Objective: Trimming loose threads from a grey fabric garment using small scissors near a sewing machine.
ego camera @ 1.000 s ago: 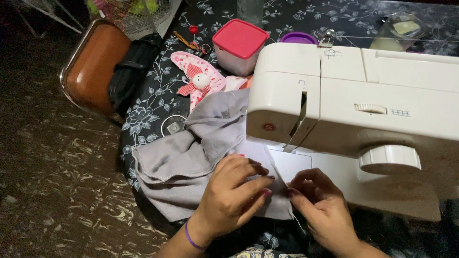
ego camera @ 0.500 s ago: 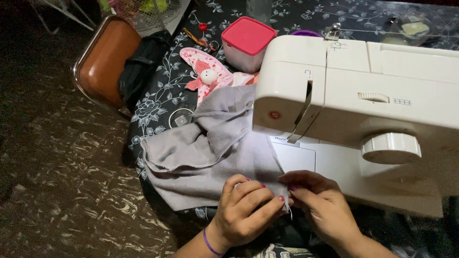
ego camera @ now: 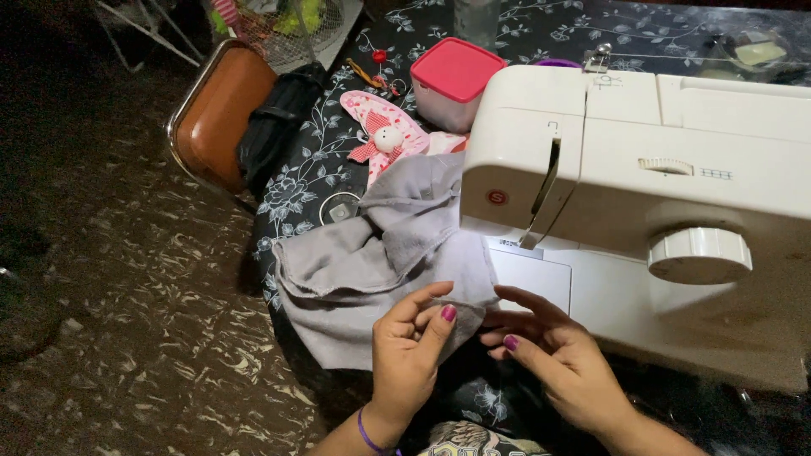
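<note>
A piece of grey fabric (ego camera: 372, 262) lies bunched on the table's near left part, partly under the arm of a white sewing machine (ego camera: 650, 194). My left hand (ego camera: 414, 346) pinches the fabric's near edge between thumb and fingers. My right hand (ego camera: 557, 355) sits just right of it, fingers spread, its fingertips touching the same edge in front of the machine's bed. Both hands have painted nails, and a purple band circles the left wrist.
A pink-lidded container (ego camera: 452, 80) and a pink stuffed toy (ego camera: 384, 135) lie behind the fabric on the dark floral tablecloth (ego camera: 312, 181). A brown chair seat (ego camera: 220, 118) with a black bag (ego camera: 279, 127) stands left of the table. The patterned floor (ego camera: 127, 321) spreads to the left.
Both hands have slid back from the machine's bed toward me, drawing the fabric's near edge along. The view has tilted down slightly.
</note>
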